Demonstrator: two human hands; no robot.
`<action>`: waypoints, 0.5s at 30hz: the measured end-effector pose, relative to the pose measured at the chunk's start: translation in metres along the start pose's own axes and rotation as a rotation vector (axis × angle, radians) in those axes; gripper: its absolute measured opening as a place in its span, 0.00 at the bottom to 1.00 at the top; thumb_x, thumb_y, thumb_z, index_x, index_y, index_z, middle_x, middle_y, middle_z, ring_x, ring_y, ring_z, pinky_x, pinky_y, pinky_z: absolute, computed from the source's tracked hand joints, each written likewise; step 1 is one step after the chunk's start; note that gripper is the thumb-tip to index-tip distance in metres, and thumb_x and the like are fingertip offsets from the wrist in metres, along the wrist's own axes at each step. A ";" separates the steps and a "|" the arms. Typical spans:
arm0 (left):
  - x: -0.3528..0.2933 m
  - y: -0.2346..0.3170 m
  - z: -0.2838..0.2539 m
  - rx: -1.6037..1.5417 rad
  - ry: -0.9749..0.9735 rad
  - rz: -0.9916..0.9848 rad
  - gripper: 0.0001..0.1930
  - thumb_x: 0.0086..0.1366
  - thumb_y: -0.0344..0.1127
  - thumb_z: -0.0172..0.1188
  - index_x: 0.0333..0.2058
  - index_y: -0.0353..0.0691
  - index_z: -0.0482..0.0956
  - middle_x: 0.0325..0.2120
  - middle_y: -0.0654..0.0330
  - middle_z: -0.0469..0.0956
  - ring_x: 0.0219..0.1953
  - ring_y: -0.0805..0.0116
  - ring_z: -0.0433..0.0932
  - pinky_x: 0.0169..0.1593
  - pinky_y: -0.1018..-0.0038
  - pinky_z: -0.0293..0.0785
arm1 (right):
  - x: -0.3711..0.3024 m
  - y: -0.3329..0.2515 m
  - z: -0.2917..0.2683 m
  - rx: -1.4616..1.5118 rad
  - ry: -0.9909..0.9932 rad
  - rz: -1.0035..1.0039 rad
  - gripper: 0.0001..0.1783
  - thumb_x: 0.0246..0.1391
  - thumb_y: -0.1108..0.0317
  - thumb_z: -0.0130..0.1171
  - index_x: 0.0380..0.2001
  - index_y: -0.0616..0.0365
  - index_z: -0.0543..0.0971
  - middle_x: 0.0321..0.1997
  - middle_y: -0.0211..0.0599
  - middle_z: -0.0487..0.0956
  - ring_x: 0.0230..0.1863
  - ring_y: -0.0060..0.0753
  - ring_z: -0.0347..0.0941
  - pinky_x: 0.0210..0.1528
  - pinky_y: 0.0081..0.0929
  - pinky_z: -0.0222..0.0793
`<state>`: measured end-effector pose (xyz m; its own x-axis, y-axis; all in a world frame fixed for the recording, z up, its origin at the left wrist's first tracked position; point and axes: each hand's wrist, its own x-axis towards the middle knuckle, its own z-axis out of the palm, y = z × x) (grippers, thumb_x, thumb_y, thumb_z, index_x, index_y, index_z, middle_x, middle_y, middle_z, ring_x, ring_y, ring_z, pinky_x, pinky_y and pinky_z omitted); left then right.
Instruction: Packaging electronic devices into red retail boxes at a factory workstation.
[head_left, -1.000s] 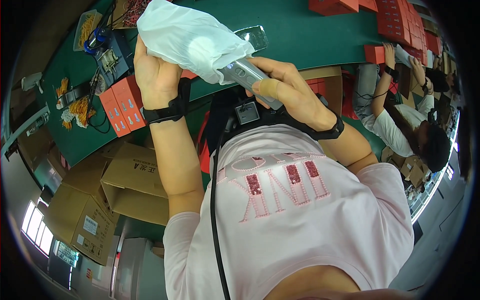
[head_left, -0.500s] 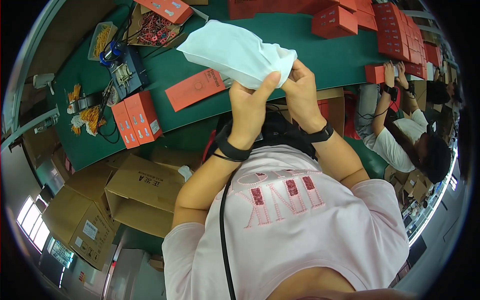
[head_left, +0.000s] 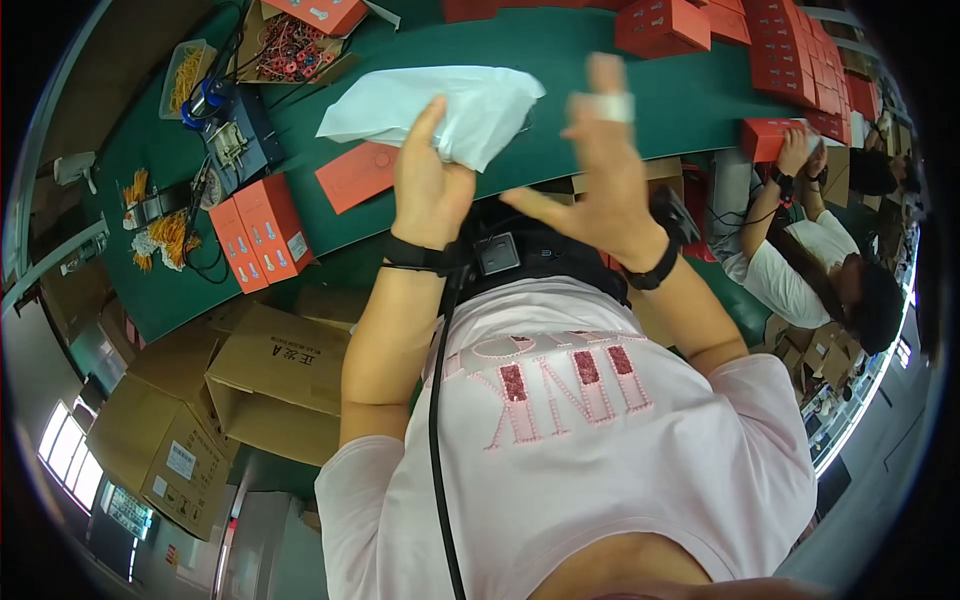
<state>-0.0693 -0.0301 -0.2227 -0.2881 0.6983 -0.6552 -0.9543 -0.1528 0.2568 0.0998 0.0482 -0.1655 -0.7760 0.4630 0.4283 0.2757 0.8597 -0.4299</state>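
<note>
A pale bluish-white soft pouch (head_left: 470, 100) is gripped in my left hand (head_left: 432, 190), with the thumb lying over its face and the other fingers hidden behind it. Whether anything is inside the pouch I cannot tell. My right hand (head_left: 610, 190) is apart from it, to the right, blurred, thumb and fingers spread and nothing in them. A white band wraps one of its fingers. Under the pouch, a flat red box (head_left: 350, 178) lies on the green table (head_left: 600, 120), partly covered by the pouch and my left hand.
Red boxes (head_left: 265, 230) stand at the left front edge; more red boxes (head_left: 790, 60) are stacked at the far right. A blue device (head_left: 235, 140) and a carton of red wired parts (head_left: 295, 50) are at left. Brown cartons (head_left: 275, 360) sit below. A co-worker (head_left: 800, 260) works at right.
My right hand has let go of the pouch and moved off it, fingers spreading. My left hand has shifted left with the pouch, which now lies flatter.
</note>
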 end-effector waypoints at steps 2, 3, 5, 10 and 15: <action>-0.007 -0.010 -0.001 0.093 -0.004 0.018 0.18 0.69 0.34 0.60 0.55 0.34 0.72 0.52 0.54 0.77 0.53 0.60 0.78 0.57 0.63 0.75 | 0.004 -0.008 0.009 0.021 -0.137 0.049 0.47 0.46 0.62 0.76 0.67 0.60 0.66 0.60 0.65 0.73 0.47 0.47 0.79 0.41 0.34 0.77; -0.012 -0.014 -0.002 0.182 -0.009 0.044 0.18 0.68 0.32 0.62 0.54 0.34 0.72 0.51 0.54 0.77 0.51 0.62 0.78 0.54 0.65 0.76 | -0.005 0.000 0.021 0.150 -0.212 0.149 0.35 0.49 0.66 0.73 0.60 0.61 0.73 0.50 0.61 0.78 0.42 0.46 0.80 0.38 0.32 0.76; -0.021 -0.013 -0.012 0.249 -0.021 0.109 0.18 0.65 0.31 0.65 0.52 0.34 0.74 0.48 0.56 0.78 0.47 0.65 0.79 0.49 0.67 0.77 | 0.002 -0.003 0.015 0.466 -0.411 0.435 0.08 0.55 0.76 0.63 0.38 0.66 0.84 0.31 0.45 0.84 0.29 0.38 0.80 0.34 0.29 0.75; -0.048 0.008 -0.030 1.336 -0.766 0.322 0.24 0.54 0.22 0.63 0.52 0.39 0.76 0.46 0.54 0.78 0.47 0.57 0.78 0.49 0.72 0.75 | -0.048 0.013 0.022 1.618 -0.360 1.232 0.14 0.64 0.67 0.59 0.48 0.65 0.83 0.43 0.36 0.85 0.41 0.24 0.80 0.46 0.23 0.77; -0.060 0.003 -0.025 2.110 -0.854 0.598 0.22 0.54 0.22 0.59 0.50 0.41 0.75 0.36 0.55 0.72 0.42 0.56 0.74 0.43 0.67 0.78 | -0.062 0.055 0.027 2.130 -0.883 1.384 0.38 0.60 0.58 0.64 0.67 0.67 0.66 0.65 0.45 0.73 0.60 0.32 0.73 0.61 0.32 0.70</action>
<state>-0.0571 -0.0898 -0.2006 0.2167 0.9735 -0.0735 0.7085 -0.1050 0.6979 0.1476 0.0609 -0.2368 -0.8215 -0.2941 -0.4885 0.3521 -0.9355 -0.0288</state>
